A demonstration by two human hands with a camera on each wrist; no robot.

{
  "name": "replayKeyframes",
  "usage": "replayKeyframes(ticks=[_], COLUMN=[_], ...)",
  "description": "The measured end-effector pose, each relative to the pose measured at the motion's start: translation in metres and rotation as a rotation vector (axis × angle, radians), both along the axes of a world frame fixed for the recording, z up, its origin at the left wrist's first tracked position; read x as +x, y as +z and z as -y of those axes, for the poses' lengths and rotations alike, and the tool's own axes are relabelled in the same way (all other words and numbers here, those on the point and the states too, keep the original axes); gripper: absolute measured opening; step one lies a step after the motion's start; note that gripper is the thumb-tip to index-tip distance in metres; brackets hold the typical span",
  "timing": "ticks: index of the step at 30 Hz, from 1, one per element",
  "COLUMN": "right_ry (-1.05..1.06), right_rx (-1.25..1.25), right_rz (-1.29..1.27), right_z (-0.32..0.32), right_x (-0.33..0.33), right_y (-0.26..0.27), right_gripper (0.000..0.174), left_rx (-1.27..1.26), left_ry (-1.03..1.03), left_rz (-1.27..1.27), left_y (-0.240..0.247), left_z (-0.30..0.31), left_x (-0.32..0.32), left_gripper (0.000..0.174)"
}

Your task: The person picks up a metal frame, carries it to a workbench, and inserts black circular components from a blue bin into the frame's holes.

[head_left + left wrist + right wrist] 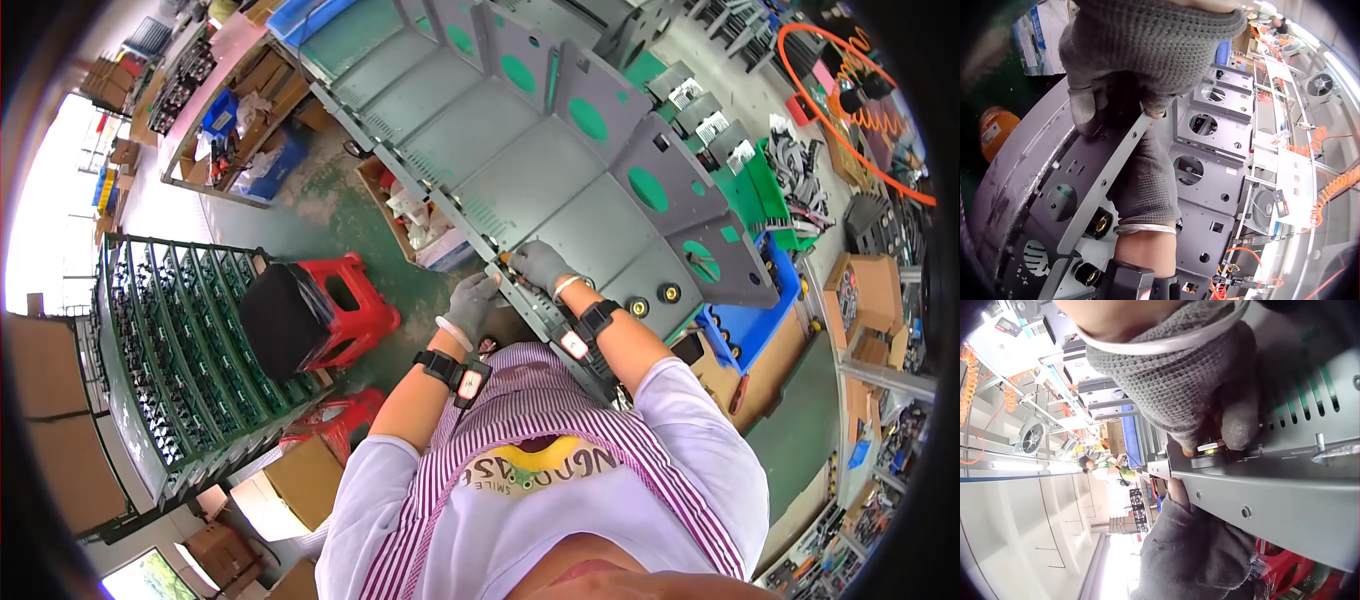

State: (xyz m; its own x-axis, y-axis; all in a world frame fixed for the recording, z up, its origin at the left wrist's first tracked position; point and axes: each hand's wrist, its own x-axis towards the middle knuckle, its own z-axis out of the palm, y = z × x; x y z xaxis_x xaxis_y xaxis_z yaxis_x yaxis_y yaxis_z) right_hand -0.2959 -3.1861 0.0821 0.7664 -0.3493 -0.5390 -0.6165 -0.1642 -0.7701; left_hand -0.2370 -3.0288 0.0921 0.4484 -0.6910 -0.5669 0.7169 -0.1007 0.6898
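Note:
A long grey metal chassis (545,170) with upright divider plates lies in front of the person. Both hands wear grey gloves with some fingertips bare. At the chassis's near edge, the left hand (472,305) is on the outer side, its fingers bent against the edge flange (1113,164). Inside that edge, the right hand (543,265) pinches a small round part (1209,460) against the metal, beside the flange. In the right wrist view a left fingertip touches the flange's outer face below this part. Fingers of the right hand partly cover the part.
Left of the person stand a red stool (350,310) with a black seat and a green rack (180,360) of parts. An open carton (435,245) sits beyond the chassis edge. Blue bin (755,320) and green bin (780,200) lie to the right, near an orange coiled hose (880,120).

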Motion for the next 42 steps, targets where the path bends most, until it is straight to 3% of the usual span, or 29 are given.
replayKeyframes(ticks=[3,7,11,14,17,18,21,24,25,26,28,29,30,33,35,36,39,42], right_ry=[0.041,0.037,0.227,0.108,0.214,0.136,-0.115,-0.002,0.037,-0.086,-0.133,-0.160,0.012,-0.022,-0.211,-0.297,-0.194,0.168], right_rx=[-0.039,0.458,0.135,0.331,-0.228,-0.001,0.232,0.037,-0.017,0.295,0.232,0.202,-0.100,0.163,0.321,0.231,-0.199,-0.635], right_rz=[0.069,0.187,0.208,0.084,-0.064,-0.092,-0.109,0.030,0.048,-0.060,0.005,0.034,0.071,0.028,0.094,0.129,0.194,-0.054], right_z=[0.002,0.015,0.018,0.017,0.006,0.008,0.017,0.006,0.002,0.008,0.010,0.010,0.006,0.007,0.027,0.034,0.052,0.042], right_x=[-0.003,-0.014,-0.009,-0.010,0.000,-0.005,-0.014,-0.019,-0.015,-0.017,-0.017,-0.018,-0.009,-0.019,-0.032,-0.040,-0.073,-0.104], right_y=[0.001,0.000,0.006,0.009,0.003,0.014,0.002,-0.005,0.011,0.032,0.025,0.017,0.015,0.036,0.046,0.061,0.070,0.072], right_gripper=[0.030,0.030,0.032,0.028,0.029,0.035,0.043,0.044,0.044,0.045,0.047,0.049,0.054,0.057,0.053,0.042,0.029,0.035], left_rx=[0.003,0.000,-0.008,-0.008,0.049,0.081,0.041,0.023,0.028,0.034,0.030,0.022,0.014,0.010,0.012,0.014,0.011,0.140], left_ry=[-0.016,-0.046,-0.053,-0.067,-0.091,-0.099,-0.066,-0.067,-0.110,-0.153,-0.158,-0.123,-0.089,-0.009,-0.013,-0.018,0.057,0.053], left_rz=[0.009,0.025,0.043,0.043,0.115,0.155,0.091,0.111,0.241,0.371,0.368,0.233,0.100,0.021,0.051,0.062,0.025,0.207], left_y=[-0.008,-0.016,-0.017,-0.015,-0.026,-0.023,-0.012,-0.024,-0.025,-0.025,-0.030,-0.034,-0.029,-0.008,-0.012,-0.014,-0.009,-0.008], left_z=[-0.003,-0.006,-0.005,-0.006,-0.006,-0.005,-0.005,-0.007,-0.007,-0.009,-0.011,-0.011,-0.008,-0.002,-0.003,-0.004,-0.002,-0.006], left_x=[0.003,0.005,0.006,0.008,0.007,0.008,0.005,0.007,0.007,0.006,0.007,0.008,0.008,0.002,0.003,0.002,-0.005,-0.008], left_gripper=[0.029,0.031,0.031,0.030,0.028,0.027,0.029,0.030,0.029,0.029,0.028,0.029,0.029,0.028,0.028,0.029,0.028,0.026])
